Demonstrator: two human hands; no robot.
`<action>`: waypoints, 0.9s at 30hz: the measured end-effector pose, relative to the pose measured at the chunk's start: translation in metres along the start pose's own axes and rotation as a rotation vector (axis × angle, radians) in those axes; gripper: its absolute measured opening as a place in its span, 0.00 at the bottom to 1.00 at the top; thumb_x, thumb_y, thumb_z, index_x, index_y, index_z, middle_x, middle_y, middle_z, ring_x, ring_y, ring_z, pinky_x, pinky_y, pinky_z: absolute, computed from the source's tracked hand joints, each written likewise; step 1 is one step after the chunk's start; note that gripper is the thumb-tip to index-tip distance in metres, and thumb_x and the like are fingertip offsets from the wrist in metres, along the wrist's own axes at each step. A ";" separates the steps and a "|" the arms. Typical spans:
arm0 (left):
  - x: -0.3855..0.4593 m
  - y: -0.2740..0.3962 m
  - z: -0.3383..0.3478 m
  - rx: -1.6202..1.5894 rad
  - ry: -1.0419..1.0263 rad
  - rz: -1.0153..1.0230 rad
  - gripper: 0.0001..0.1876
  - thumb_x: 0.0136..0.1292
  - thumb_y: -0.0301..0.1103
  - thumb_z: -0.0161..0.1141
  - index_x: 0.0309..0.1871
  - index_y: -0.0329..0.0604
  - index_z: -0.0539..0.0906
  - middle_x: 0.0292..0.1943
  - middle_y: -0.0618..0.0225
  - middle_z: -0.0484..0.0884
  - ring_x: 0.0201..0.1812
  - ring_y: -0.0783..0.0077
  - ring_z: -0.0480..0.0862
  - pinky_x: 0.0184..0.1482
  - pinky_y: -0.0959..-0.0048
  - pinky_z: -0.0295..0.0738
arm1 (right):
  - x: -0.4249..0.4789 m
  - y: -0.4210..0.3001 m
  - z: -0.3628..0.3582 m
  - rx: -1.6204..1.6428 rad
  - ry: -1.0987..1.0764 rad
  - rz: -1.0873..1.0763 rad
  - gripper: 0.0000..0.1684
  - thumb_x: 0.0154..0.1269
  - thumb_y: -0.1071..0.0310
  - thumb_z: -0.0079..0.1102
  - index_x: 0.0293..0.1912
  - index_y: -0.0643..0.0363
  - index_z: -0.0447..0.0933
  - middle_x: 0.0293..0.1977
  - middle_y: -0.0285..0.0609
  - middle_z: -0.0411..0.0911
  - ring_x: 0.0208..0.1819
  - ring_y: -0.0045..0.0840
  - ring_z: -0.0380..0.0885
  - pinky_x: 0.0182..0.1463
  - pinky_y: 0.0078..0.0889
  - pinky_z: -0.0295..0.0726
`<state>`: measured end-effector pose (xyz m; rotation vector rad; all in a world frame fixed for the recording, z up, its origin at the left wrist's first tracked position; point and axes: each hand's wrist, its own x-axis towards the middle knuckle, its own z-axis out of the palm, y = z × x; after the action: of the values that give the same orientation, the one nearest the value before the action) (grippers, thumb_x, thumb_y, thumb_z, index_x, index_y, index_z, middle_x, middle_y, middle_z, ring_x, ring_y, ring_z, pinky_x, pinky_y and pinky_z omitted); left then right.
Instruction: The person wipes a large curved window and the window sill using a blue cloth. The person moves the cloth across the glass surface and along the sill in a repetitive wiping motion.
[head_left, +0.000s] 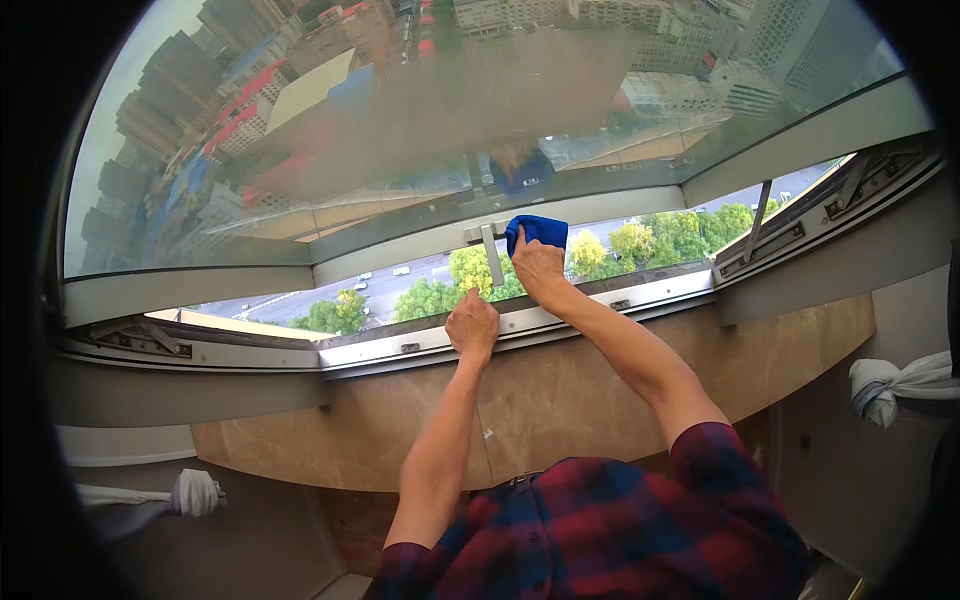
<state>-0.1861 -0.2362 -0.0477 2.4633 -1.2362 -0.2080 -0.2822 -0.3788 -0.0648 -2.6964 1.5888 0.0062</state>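
My right hand (538, 266) holds a folded blue cloth (541, 231) against the lower rail of an outward-tilted window sash (405, 246). Just left of the cloth, a metal window handle (492, 259) points down from that rail. My left hand (474, 326) is closed over the fixed lower window frame (600, 301), below the handle; its fingertips are partly hidden. Above both hands, the glass pane (480, 97) is hazy across its middle and carries a faint blue reflection.
A brown stone sill (390, 427) runs between me and the frame. Metal stay arms (757, 221) brace the sash at both sides. Knotted curtains hang at left (196, 493) and right (876, 390). Through the gap, trees (427, 300) and a road lie far below.
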 end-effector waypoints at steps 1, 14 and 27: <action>0.001 -0.004 0.001 0.002 0.025 0.015 0.16 0.68 0.35 0.56 0.54 0.48 0.87 0.42 0.54 0.91 0.43 0.47 0.90 0.48 0.52 0.84 | 0.005 0.005 -0.004 0.025 0.021 -0.026 0.39 0.70 0.67 0.53 0.79 0.40 0.64 0.33 0.45 0.84 0.31 0.39 0.88 0.26 0.54 0.81; -0.001 -0.013 0.004 0.017 0.015 -0.029 0.15 0.67 0.35 0.56 0.54 0.49 0.87 0.41 0.56 0.91 0.41 0.47 0.90 0.46 0.52 0.84 | -0.012 0.046 -0.043 0.518 0.488 0.031 0.07 0.56 0.73 0.55 0.37 0.59 0.79 0.43 0.49 0.75 0.46 0.47 0.77 0.44 0.54 0.80; -0.005 -0.011 0.007 -0.077 0.045 0.002 0.12 0.67 0.34 0.57 0.51 0.48 0.86 0.42 0.58 0.90 0.42 0.49 0.90 0.46 0.52 0.83 | 0.057 -0.058 -0.087 0.506 0.007 0.147 0.19 0.56 0.61 0.61 0.39 0.65 0.88 0.43 0.62 0.86 0.46 0.54 0.88 0.50 0.53 0.86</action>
<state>-0.1824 -0.2280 -0.0587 2.3883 -1.1894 -0.1948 -0.2038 -0.4020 0.0226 -2.1952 1.5305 -0.3536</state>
